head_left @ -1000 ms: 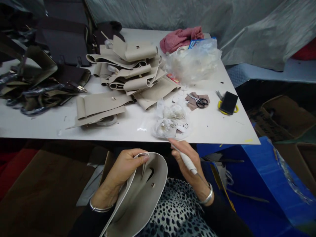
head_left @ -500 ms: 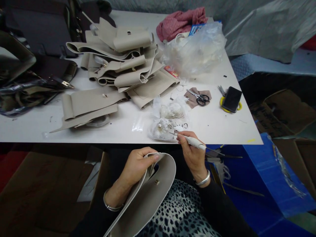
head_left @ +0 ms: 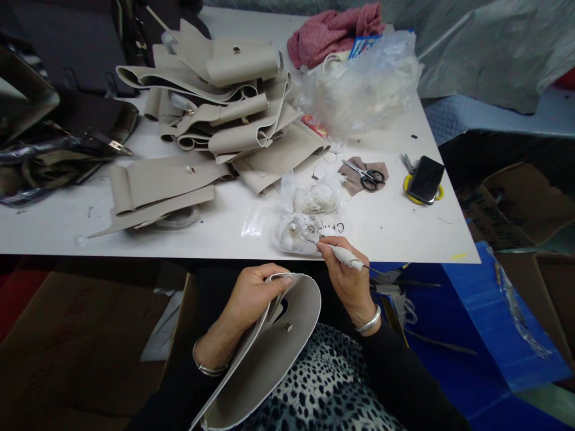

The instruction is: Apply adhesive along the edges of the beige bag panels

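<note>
My left hand (head_left: 258, 297) is closed on the upper edge of a beige leather-like bag piece (head_left: 274, 365), which hangs folded over my lap with a small metal clasp on its inner face. In my right hand (head_left: 348, 281) is a thin pointed tool (head_left: 345, 257) with a white wrapped handle, pinched between thumb and fingers. Its fine tip points left over a clear plastic bag (head_left: 296, 233) of small parts and white fluff at the table's front edge. Whether the tip touches anything in there, I cannot tell.
Beige bag pieces (head_left: 238, 129) lie heaped on the white table (head_left: 224, 239), dark bags (head_left: 90, 120) to their left. Farther right are scissors (head_left: 366, 175), a phone (head_left: 426, 179), a large plastic bag (head_left: 363, 90) and a pink cloth (head_left: 332, 36). Blue sheeting (head_left: 485, 323) hangs below right.
My right hand and the pointed tool have shifted slightly left over the plastic bag of small parts. My left hand still grips the beige bag piece; the view has moved a little.
</note>
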Demonstrator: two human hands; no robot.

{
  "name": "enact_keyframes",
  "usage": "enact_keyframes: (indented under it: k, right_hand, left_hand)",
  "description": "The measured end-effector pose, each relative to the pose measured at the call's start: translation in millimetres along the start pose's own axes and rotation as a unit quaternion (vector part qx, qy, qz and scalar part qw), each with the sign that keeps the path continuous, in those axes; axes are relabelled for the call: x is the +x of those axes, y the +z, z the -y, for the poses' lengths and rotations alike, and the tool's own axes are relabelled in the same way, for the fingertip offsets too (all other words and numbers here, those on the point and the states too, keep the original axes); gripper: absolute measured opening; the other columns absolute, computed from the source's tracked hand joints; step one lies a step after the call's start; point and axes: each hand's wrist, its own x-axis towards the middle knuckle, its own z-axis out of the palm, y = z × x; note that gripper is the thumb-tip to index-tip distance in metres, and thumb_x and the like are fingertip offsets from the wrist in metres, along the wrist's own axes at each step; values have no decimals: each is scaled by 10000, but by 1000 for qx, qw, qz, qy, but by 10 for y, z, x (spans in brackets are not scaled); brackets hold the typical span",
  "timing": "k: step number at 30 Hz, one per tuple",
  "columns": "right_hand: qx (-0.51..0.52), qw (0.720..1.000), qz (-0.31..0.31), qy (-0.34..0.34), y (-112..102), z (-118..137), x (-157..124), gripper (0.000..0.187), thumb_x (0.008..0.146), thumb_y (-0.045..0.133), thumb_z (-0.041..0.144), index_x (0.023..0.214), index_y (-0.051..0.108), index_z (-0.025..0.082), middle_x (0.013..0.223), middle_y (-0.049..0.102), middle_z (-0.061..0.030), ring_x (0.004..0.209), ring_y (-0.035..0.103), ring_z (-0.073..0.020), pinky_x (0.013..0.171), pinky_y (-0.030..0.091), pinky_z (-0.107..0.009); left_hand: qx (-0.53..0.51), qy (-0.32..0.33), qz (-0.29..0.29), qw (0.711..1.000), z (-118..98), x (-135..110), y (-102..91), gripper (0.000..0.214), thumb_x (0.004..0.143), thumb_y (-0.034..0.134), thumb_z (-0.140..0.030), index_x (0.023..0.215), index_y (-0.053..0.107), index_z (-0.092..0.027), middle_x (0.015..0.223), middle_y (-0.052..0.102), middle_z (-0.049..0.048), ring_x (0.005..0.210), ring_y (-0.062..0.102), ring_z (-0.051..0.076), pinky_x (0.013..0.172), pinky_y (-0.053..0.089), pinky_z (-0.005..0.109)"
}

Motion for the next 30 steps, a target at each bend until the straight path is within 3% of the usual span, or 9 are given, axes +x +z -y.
enact_keyframes:
  k: [7, 12, 14, 17, 19, 30]
  right_hand:
    - [-45, 999, 20, -19, 20, -20, 2, 216, 1093, 595, 382, 1039, 719, 213, 961, 753, -63, 884, 704, -220, 835, 541, -358]
    - [27, 999, -29, 4, -48, 3, -38, 174, 1041, 684, 386, 1032, 726, 218, 992, 756, -57, 927, 709, -223, 878, 557, -364]
    - [93, 994, -32, 53, -73, 44, -76, 206, 1035, 679, 412, 985, 717, 216, 900, 734, -36, 824, 698, -200, 790, 573, -341]
    - [204, 967, 13, 148, -80, 97, -139, 289, 1033, 649, 467, 918, 701, 207, 760, 678, -6, 652, 652, -157, 601, 546, -277]
    - [239, 953, 47, 178, -71, 108, -175, 314, 1024, 651, 485, 906, 709, 199, 734, 668, -5, 633, 644, -150, 571, 536, -260]
    - [253, 945, 105, 177, -87, 33, -218, 280, 1029, 641, 440, 908, 711, 197, 716, 658, 5, 627, 620, -136, 597, 507, -256]
  left_hand:
    - [1, -6, -9, 1000, -30, -18, 8, 191, 729, 823, -357, 767, 787, -173, 705, 728, 19, 639, 636, 179, 634, 485, 287]
    - [13, -17, 1, 1000, -59, -34, 15, 233, 736, 819, -389, 797, 785, -166, 707, 725, 19, 635, 622, 176, 628, 465, 285]
    - [28, -16, 6, 999, -53, -31, 17, 228, 740, 814, -388, 793, 789, -167, 716, 732, 25, 641, 618, 175, 634, 465, 288]
    - [49, -6, 10, 999, -32, -21, 27, 223, 746, 804, -389, 795, 798, -172, 725, 738, 30, 643, 607, 178, 623, 456, 290]
    - [58, -1, 14, 998, -24, -16, 40, 227, 745, 802, -394, 801, 802, -174, 722, 734, 28, 645, 603, 180, 613, 447, 288]
    - [87, 15, 17, 996, -29, -20, 93, 170, 749, 800, -347, 803, 813, -186, 758, 763, 20, 675, 633, 180, 635, 459, 287]
